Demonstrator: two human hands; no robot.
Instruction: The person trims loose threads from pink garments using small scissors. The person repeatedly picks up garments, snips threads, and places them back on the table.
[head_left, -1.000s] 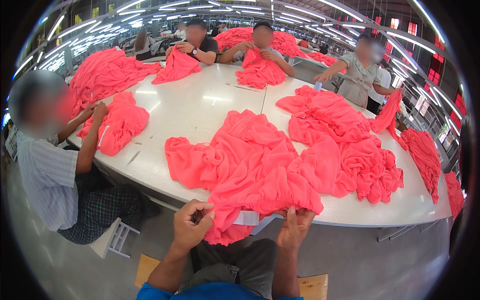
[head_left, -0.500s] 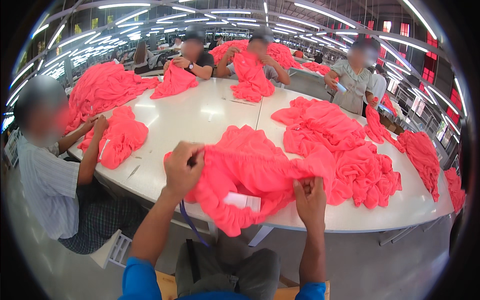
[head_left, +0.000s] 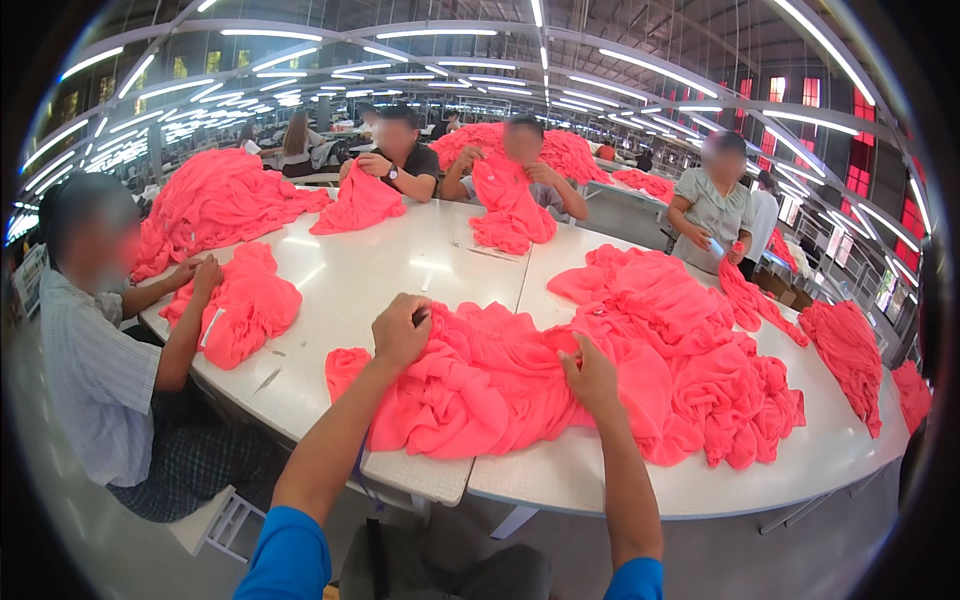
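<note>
A coral-pink garment [head_left: 480,400] lies bunched on the table in front of me, its near folds close to the table's edge. My left hand [head_left: 403,332] is closed on the garment's upper left part, fingers curled into the cloth. At its right side, my right hand [head_left: 588,375] pinches the fabric between thumb and fingers. Just beyond my right hand, a heap of the same pink cloth [head_left: 690,350] touches the garment. The gathered band and the white label are hidden in the folds.
The white table [head_left: 400,260] has a seam across it. A co-worker [head_left: 100,340] sits at my left with a pink garment [head_left: 245,305]. Two more sit across the table, and another person [head_left: 712,205] stands at the right. A large pink pile [head_left: 215,205] rises at the far left.
Both hands have moved away from me over the table, laying down the garment that was stretched open between them. Its white label has gone from sight. My view has tilted upward a little.
</note>
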